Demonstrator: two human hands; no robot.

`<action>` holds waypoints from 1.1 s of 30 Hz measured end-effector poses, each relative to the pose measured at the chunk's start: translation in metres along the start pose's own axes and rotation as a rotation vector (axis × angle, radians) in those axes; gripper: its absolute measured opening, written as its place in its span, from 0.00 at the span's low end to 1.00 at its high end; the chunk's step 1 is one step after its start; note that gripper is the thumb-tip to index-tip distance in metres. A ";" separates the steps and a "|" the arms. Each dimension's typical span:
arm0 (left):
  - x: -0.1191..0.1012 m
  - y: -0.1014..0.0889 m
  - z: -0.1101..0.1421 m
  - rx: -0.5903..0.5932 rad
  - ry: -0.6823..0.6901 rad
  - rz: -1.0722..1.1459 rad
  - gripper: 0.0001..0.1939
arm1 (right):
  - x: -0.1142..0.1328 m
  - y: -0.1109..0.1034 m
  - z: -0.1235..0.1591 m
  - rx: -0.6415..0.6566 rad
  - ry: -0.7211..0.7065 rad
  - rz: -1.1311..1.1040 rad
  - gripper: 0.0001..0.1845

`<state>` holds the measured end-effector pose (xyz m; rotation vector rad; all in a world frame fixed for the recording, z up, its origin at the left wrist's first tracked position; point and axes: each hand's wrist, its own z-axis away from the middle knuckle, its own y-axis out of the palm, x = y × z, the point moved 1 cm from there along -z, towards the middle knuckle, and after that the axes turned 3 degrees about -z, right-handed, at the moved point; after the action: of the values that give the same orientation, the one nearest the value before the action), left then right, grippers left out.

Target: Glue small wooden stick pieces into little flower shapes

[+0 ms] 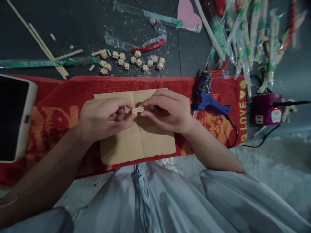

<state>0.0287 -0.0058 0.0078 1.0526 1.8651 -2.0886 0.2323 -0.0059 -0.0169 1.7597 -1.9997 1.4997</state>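
Observation:
Between thumb and fingers, my left hand (104,116) pinches a small flower-shaped cluster of short wooden stick pieces (134,110). A similar cluster (140,109) is pinched in my right hand (168,110). The two clusters meet side by side; whether they are joined, I cannot tell. Both hands are above a creased tan sheet of card or paper (155,145), which lies on a red towel (116,82). To the right of my right hand, a blue glue gun (210,103) rests on the towel with its nozzle pointing away from me.
Several more stick clusters (138,61) lie beyond the towel on the dark table (80,19). Thin sticks (41,40) and plastic wrappers (150,45) are scattered there. Wrapped stick bundles (252,35) fill the far right, near a purple power box (266,110). A tablet-like device (32,106) sits left.

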 end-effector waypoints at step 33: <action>0.012 0.017 0.006 -0.177 0.031 0.515 0.08 | 0.001 -0.001 -0.007 -0.112 0.125 -0.231 0.15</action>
<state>0.0261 -0.0109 -0.0132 1.3474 1.5404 -1.5938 0.2293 -0.0012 -0.0117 1.7363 -1.7199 1.3615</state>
